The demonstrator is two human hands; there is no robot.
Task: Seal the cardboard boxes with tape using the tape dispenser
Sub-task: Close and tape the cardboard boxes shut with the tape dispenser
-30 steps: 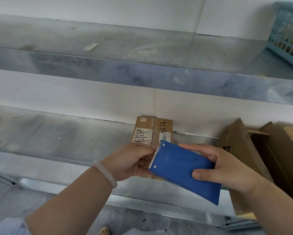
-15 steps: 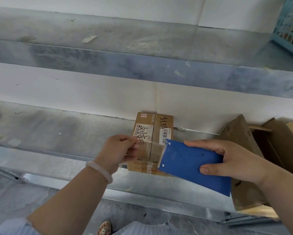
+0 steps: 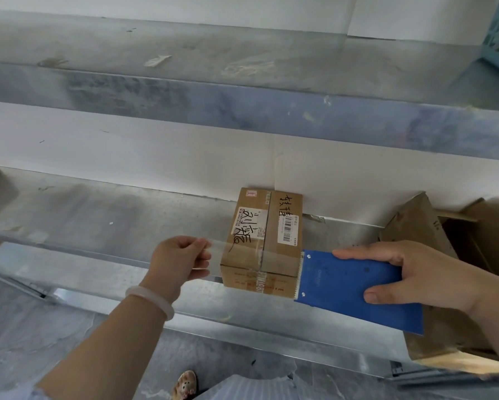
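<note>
We are only at the start of the sealing, we think. The small brown cardboard box (image 3: 283,215) is sitting on the grey metal shelf (image 3: 98,220), up against the white wall, with its top flaps lying shut. We are stretching a strip of clear tape (image 3: 217,255) from side to side across the near end of its top. The tape is not cut yet, and we cannot tell if it is touching the box or hanging just over it. So sticking it down, rubbing it flat and cutting it all look left to do. The open brown cardboard boxes (image 3: 415,226) on the right are waiting too.

Our left hand (image 3: 181,261) is reaching out to the left of the box. Its fingers (image 3: 202,255) are curling in and pinching the loose end of the tape. A white bangle (image 3: 150,298) is sitting on that wrist.

Our right hand (image 3: 410,275) is holding the flat blue plastic tape dispenser (image 3: 343,287) on the right of the box. The fingers are lying along its far edge and the thumb is pressing on its near edge, squeezing it between them. Its toothed end is sitting just beside the box.
</note>
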